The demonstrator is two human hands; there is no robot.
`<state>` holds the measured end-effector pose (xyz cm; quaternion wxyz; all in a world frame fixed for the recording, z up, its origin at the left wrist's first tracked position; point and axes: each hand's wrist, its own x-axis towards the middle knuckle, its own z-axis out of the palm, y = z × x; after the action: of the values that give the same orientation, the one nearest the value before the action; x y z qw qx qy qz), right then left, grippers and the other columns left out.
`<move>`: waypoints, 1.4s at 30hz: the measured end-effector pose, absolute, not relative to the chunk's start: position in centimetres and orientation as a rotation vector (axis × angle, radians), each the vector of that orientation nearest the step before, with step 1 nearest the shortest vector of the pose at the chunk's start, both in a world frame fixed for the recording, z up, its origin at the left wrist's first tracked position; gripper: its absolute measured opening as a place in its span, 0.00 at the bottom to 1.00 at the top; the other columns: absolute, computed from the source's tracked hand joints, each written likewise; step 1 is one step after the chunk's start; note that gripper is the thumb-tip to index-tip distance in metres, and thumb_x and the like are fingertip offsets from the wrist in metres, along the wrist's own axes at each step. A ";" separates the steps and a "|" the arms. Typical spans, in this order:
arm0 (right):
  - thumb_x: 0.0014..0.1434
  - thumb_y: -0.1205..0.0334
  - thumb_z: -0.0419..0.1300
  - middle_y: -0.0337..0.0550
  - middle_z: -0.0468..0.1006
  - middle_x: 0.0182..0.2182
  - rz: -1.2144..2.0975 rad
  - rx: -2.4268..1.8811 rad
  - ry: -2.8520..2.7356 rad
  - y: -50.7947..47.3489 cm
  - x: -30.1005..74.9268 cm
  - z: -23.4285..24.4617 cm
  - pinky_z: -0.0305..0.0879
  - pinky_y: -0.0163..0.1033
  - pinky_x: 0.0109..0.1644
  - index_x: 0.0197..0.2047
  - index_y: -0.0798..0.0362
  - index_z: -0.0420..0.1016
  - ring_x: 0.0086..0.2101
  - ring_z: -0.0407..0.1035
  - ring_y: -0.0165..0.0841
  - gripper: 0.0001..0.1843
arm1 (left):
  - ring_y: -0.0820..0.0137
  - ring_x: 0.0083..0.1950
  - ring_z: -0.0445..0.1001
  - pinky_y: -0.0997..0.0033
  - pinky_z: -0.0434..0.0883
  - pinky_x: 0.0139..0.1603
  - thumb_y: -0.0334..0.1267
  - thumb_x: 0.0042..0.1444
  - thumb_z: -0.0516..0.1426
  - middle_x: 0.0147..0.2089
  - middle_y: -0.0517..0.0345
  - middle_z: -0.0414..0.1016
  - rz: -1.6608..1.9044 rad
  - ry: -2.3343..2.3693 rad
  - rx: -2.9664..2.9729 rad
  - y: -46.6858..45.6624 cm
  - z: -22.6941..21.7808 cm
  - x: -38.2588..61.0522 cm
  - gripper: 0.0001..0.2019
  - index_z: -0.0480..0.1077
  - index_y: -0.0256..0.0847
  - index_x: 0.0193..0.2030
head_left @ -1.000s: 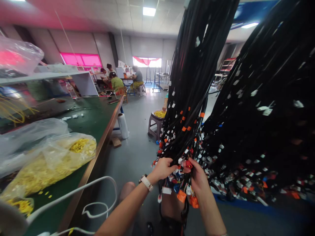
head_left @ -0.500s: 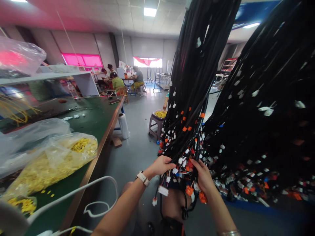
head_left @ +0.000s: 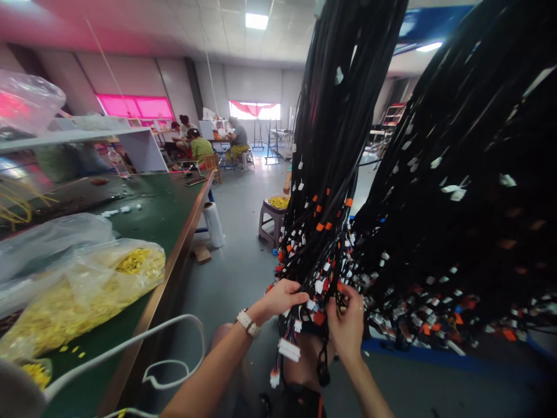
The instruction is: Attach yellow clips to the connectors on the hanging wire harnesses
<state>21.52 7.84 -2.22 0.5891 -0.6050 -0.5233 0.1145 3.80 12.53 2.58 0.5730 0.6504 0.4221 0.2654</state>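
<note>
Left hand, pale watch strap at its wrist, thumb and fingers narrowly parted at the smooth black cable bundle hanging dead ahead! Right hand curls narrowly at its lower ends, boxy white plastic connector dangling below. What either pinches, I can't tell. Beyond, a grey plastic stool; farthest, a glowing pink rectangular window.

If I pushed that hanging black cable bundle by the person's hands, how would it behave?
The black cable bundle would probably sway and bend, as its strands hang and curve near the bottom. It is likely heavy, with so many strands packed together. The small connectors crowding its lower end may snag on one another.
</note>
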 end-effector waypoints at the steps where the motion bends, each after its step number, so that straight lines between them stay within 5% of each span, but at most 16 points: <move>1: 0.54 0.58 0.55 0.54 0.69 0.48 0.319 -1.387 -1.253 7.4 20.9 -2.5 0.56 0.50 0.55 0.51 0.53 0.65 0.50 0.63 0.43 0.20 | 0.79 0.22 0.45 0.74 0.44 0.22 0.58 0.43 0.59 0.19 0.69 0.47 0.618 0.981 1.527 12.4 2.8 3.6 0.26 0.52 0.39 0.18; 9: 0.45 0.62 0.59 0.48 0.79 0.36 0.880 -1.273 -1.248 9.1 17.3 -4.1 0.66 0.48 0.45 0.37 0.49 0.74 0.38 0.71 0.45 0.13 | 0.81 0.19 0.45 0.74 0.42 0.19 0.59 0.45 0.57 0.17 0.70 0.48 0.552 0.893 1.422 10.2 4.9 3.5 0.24 0.55 0.40 0.21; 22: 0.40 0.61 0.64 0.42 0.79 0.33 1.049 -1.150 -1.137 10.8 17.6 -2.5 0.66 0.49 0.46 0.39 0.48 0.73 0.40 0.71 0.43 0.18 | 0.82 0.18 0.48 0.75 0.42 0.18 0.56 0.44 0.60 0.18 0.68 0.56 0.577 0.823 1.276 10.8 5.4 2.1 0.22 0.62 0.37 0.23; 27: 0.37 0.61 0.65 0.43 0.79 0.30 0.996 -1.119 -1.201 12.2 17.4 -2.1 0.63 0.46 0.48 0.31 0.48 0.74 0.38 0.70 0.43 0.13 | 0.82 0.19 0.51 0.76 0.45 0.19 0.56 0.43 0.61 0.19 0.67 0.59 0.576 0.810 1.230 10.4 5.6 2.6 0.22 0.63 0.36 0.24; 31: 0.39 0.58 0.64 0.41 0.78 0.24 1.047 -1.136 -1.219 12.4 17.0 -2.9 0.67 0.46 0.41 0.28 0.48 0.74 0.32 0.70 0.42 0.09 | 0.82 0.18 0.47 0.75 0.43 0.19 0.57 0.42 0.60 0.17 0.69 0.54 0.578 0.837 1.271 10.9 5.3 2.1 0.23 0.61 0.37 0.23; 42: 0.48 0.50 0.63 0.44 0.79 0.35 1.045 -1.209 -1.179 6.2 17.6 -3.7 0.66 0.43 0.43 0.39 0.49 0.76 0.37 0.71 0.41 0.16 | 0.80 0.20 0.52 0.76 0.47 0.21 0.58 0.43 0.59 0.20 0.68 0.57 0.612 0.906 1.306 12.4 3.0 1.2 0.23 0.62 0.37 0.26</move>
<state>17.64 6.23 -3.68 0.5462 -0.5100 -0.4972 0.4408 1.22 12.35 3.02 0.6586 0.5770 0.4001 0.2705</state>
